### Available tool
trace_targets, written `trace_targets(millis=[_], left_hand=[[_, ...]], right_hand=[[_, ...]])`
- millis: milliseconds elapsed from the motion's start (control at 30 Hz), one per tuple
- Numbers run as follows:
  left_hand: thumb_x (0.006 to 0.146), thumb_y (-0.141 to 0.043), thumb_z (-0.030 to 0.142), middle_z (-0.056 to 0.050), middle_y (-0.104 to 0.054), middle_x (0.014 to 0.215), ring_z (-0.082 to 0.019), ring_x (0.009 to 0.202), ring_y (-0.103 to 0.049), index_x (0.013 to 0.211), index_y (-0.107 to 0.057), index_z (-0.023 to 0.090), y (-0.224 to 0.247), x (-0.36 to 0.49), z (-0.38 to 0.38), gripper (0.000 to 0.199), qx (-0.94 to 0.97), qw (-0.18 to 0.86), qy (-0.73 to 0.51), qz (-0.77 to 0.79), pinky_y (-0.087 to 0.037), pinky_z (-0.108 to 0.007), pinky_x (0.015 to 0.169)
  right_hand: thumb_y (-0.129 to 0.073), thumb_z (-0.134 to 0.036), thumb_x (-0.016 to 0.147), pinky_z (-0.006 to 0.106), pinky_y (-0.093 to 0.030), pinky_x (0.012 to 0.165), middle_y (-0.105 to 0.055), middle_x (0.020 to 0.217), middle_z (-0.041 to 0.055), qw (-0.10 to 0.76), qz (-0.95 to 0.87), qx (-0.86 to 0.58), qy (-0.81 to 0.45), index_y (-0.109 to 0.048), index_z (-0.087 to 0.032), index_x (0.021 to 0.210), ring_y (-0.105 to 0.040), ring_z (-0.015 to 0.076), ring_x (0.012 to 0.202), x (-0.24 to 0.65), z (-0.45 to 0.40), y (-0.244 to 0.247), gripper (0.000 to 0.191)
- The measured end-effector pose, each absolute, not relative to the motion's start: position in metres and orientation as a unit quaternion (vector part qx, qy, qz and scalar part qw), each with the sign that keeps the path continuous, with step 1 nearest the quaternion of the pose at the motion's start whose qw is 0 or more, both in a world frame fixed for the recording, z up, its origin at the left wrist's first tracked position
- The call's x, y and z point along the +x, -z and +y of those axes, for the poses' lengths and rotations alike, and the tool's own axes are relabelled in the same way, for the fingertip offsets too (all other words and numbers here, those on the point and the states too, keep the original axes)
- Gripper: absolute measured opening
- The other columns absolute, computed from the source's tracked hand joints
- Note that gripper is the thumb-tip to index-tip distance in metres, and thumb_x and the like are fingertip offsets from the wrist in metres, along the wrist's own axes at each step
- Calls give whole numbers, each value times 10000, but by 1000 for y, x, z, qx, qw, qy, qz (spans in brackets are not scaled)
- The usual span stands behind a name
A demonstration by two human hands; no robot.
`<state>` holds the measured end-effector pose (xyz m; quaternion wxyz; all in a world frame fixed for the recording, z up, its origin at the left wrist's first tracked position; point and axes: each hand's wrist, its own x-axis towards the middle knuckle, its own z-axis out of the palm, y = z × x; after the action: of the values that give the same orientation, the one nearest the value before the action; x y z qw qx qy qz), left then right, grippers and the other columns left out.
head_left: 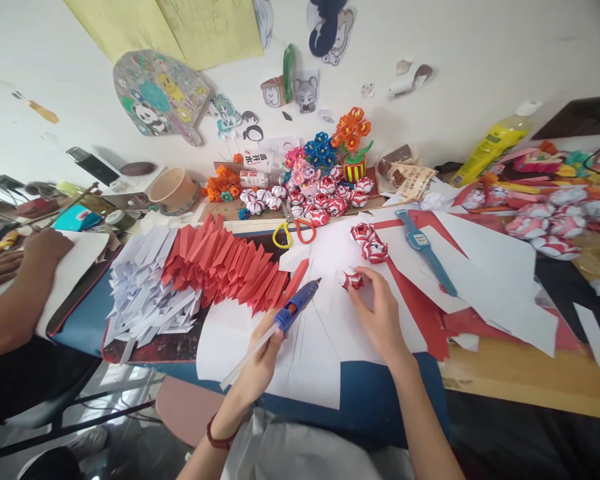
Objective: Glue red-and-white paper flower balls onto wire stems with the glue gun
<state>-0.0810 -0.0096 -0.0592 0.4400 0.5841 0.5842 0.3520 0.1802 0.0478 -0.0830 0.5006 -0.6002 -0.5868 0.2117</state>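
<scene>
My left hand [264,353] is closed around a blue hot glue gun [297,305], its dark nozzle pointing up and right. A long translucent glue stick [243,363] sticks out of the gun's back. With thumb and fingertips, my right hand [380,313] grips a small red-and-white paper flower [351,280] at the white paper sheet [307,350]. Just beyond it sit two similar paper flowers [369,241]. To the left lie a heap of folded red paper pieces [225,263] and a heap of folded white ones [147,287].
Scissors [283,235] with yellow and red handles lie behind the sheet. A blue wristwatch [425,250] rests on white paper at right. Finished flowers [325,200] crowd the back, near a yellow bottle [497,143]. Another person's arm [17,293] is at far left.
</scene>
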Motion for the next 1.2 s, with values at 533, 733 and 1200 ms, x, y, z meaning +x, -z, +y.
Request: trace_targets(millis=[533, 733, 1200], left_hand=[[970, -546, 635, -84, -703, 961, -232, 852, -612, 1110, -745, 181, 72, -80, -15, 515, 541, 456, -383, 593, -506, -347, 817], [955, -556, 658, -61, -677, 823, -200, 762, -568, 963, -751, 154, 78, -79, -20, 540, 515, 465, -400, 599, -458, -303, 726], [1071, -407, 424, -145, -632, 1171, -278, 1037, -621, 1393, -597, 187, 51, -65, -19, 443, 697, 374, -351, 502, -490, -385, 908]], right_hand=[[-594, -162, 987, 415, -527, 858, -720, 1089, 109, 384, -702, -599, -38, -680, -197, 1170, -619, 263, 981, 141, -3, 82, 206], [-572, -188, 1005, 416, -468, 795, -737, 1132, 102, 295, -722, -626, -15, -726, -200, 1149, -590, 269, 932, 139, 9, 79, 212], [-545, -559, 976, 295, -460, 527, -730, 661, 32, 366, -559, -635, -387, -764, -218, 811, -572, 167, 498, 142, -31, 49, 438]])
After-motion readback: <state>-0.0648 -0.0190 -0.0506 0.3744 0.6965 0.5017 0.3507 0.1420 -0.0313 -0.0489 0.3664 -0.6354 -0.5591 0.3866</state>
